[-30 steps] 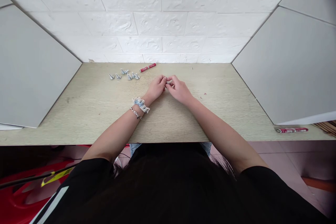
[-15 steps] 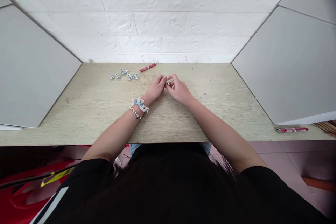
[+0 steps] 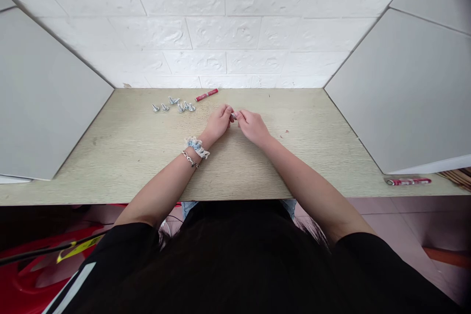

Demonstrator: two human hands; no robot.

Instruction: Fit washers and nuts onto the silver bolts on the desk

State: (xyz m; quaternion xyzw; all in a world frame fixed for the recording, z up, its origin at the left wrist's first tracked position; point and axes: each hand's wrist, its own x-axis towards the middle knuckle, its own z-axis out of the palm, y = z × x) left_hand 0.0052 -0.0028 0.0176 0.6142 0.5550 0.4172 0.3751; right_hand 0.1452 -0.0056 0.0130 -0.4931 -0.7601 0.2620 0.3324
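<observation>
Both my hands meet at the middle of the pale wooden desk (image 3: 128,147). My left hand (image 3: 219,121) and my right hand (image 3: 252,125) are closed in pinches on one small silver metal piece (image 3: 234,116), which looks like a bolt or nut, held between the fingertips. Most of the piece is hidden by my fingers. My left wrist wears a blue scrunchie and a chain bracelet. Several small silver bolts (image 3: 176,105) lie in a loose group at the back left of the desk, apart from my hands.
A red pen-like stick (image 3: 206,94) lies near the white brick wall behind the bolts. Grey panels (image 3: 44,103) close in the desk at left and right. Another red stick (image 3: 408,181) lies on the desk's far right edge.
My fingers have shifted slightly on the small metal piece and my right hand has settled a little lower; everything else stays where it was.
</observation>
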